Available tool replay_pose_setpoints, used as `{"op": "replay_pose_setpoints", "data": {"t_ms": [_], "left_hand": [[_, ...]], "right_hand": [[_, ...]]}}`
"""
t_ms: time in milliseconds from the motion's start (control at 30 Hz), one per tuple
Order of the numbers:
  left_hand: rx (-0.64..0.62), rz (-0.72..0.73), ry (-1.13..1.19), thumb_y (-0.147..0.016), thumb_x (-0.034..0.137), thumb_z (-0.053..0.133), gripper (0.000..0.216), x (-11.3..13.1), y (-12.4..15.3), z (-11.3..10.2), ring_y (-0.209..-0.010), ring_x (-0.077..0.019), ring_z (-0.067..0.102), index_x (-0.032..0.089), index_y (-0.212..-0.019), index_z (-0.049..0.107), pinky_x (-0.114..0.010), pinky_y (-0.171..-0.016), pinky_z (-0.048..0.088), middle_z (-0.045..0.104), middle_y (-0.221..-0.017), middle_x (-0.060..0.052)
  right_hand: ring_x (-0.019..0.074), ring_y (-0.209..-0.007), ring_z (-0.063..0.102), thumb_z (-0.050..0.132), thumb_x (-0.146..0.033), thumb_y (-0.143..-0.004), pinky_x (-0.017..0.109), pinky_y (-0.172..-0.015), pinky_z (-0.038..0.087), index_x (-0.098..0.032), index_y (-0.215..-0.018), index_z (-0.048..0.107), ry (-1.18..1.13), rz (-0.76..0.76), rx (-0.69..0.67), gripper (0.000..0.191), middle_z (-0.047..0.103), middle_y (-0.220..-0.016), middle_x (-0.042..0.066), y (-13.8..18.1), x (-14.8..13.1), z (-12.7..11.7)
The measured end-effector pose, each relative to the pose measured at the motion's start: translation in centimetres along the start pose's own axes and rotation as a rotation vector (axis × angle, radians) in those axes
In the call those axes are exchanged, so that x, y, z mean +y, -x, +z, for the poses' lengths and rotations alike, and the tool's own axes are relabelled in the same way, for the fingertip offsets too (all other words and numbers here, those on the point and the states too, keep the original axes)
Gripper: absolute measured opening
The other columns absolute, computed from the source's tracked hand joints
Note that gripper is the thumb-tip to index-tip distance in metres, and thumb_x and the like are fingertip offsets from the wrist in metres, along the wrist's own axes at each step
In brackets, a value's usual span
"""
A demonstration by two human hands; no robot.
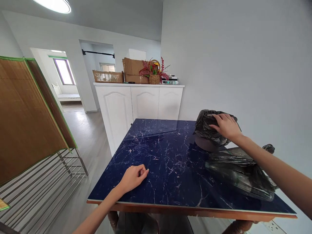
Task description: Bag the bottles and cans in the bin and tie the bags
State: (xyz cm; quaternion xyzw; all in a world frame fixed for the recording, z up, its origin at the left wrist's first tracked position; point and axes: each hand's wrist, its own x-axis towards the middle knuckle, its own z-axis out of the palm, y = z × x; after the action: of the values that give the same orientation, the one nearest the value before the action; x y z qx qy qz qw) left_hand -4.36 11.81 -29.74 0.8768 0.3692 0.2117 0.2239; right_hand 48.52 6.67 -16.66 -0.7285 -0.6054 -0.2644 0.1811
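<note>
My right hand [226, 126] lies over the top of a small round bin lined with a black plastic bag [209, 130], at the far right of a dark blue marble-patterned table [161, 156]; its fingers curl over the bag's rim. A filled, tied black rubbish bag [240, 174] lies on the table just in front of the bin, under my right forearm. My left hand [133, 177] rests on the table near the front edge, fingers loosely curled with the thumb against them, and nothing shows in it.
A white cabinet [143, 102] stands behind the table, carrying cardboard boxes [133, 71] and a flower basket [154, 72]. A bamboo mat [26, 120] hangs over a metal rack [44, 185] at the left. White wall close on the right; doorways at the back left.
</note>
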Motion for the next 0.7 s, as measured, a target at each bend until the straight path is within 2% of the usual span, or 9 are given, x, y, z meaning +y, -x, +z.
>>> {"op": "replay_pose_setpoints", "data": {"t_ms": [67,167,267,333,400,500,700], "left_hand": [[-0.003,0.004,0.002,-0.104,0.059,0.049,0.048,-0.2,-0.4,-0.1,-0.055,-0.0154,0.053,0.023,-0.072,0.051,-0.027,-0.059,0.033,0.057,-0.06,0.004],[0.023,-0.003,-0.007,-0.105,0.06,0.047,0.049,-0.7,-1.6,-0.3,-0.055,-0.016,0.054,0.023,-0.072,0.053,-0.028,-0.058,0.034,0.059,-0.061,0.003],[0.093,-0.024,-0.044,-0.106,0.059,0.046,0.048,-1.5,-3.2,-0.3,-0.061,-0.0186,0.058,0.023,-0.076,0.056,-0.03,-0.06,0.038,0.063,-0.067,0.001],[0.148,-0.023,-0.07,-0.106,0.058,0.045,0.044,-2.3,-4.4,-0.1,-0.073,-0.0218,0.063,0.024,-0.082,0.059,-0.032,-0.067,0.044,0.068,-0.079,-0.002],[0.193,-0.005,-0.09,-0.107,0.055,0.045,0.039,-3.1,-5.6,0.1,-0.089,-0.025,0.066,0.024,-0.092,0.063,-0.036,-0.081,0.05,0.071,-0.095,-0.005],[0.234,0.013,-0.121,-0.106,0.051,0.047,0.033,-4.8,-7.3,0.4,-0.107,-0.0278,0.065,0.023,-0.106,0.064,-0.044,-0.1,0.049,0.07,-0.113,-0.009],[0.258,-0.04,-0.222,-0.106,0.05,0.05,0.039,-8.5,-10.5,1.0,-0.137,-0.037,0.056,0.022,-0.13,0.06,-0.059,-0.115,0.042,0.066,-0.141,-0.015]], "right_hand": [[0.046,-0.15,0.038,0.044,-0.037,-0.105,0.066,-0.118,0.038,-0.005,-0.154,0.049,-0.052,-0.077,0.074,0.059,0.053,-0.15,0.031,0.9,-2.2,1.0],[0.0397,-0.158,0.03,0.043,-0.034,-0.107,0.063,-0.126,0.031,-0.009,-0.153,0.05,-0.148,-0.203,0.087,0.052,0.05,-0.155,0.027,2.1,-6.3,3.5],[0.0337,-0.158,0.035,0.045,-0.037,-0.109,0.054,-0.13,0.032,-0.014,-0.148,0.056,-0.244,-0.321,-0.011,0.047,0.05,-0.159,0.021,3.4,-10.4,6.8],[0.0318,-0.16,0.035,0.046,-0.042,-0.109,0.051,-0.13,0.033,-0.016,-0.149,0.057,-0.297,-0.36,-0.099,0.049,0.049,-0.163,0.018,4.5,-12.6,9.3],[0.0318,-0.161,0.033,0.044,-0.05,-0.109,0.049,-0.13,0.035,-0.016,-0.153,0.055,-0.338,-0.348,-0.188,0.056,0.046,-0.167,0.017,5.6,-14.3,11.7],[0.0317,-0.162,0.031,0.038,-0.059,-0.11,0.046,-0.13,0.034,-0.012,-0.159,0.05,-0.376,-0.261,-0.314,0.07,0.042,-0.17,0.018,6.8,-16.2,15.1],[0.0308,-0.164,0.027,0.019,-0.062,-0.111,0.047,-0.133,0.022,-0.009,-0.165,0.043,-0.387,-0.03,-0.478,0.079,0.036,-0.174,0.018,6.4,-18.5,19.2]]}}
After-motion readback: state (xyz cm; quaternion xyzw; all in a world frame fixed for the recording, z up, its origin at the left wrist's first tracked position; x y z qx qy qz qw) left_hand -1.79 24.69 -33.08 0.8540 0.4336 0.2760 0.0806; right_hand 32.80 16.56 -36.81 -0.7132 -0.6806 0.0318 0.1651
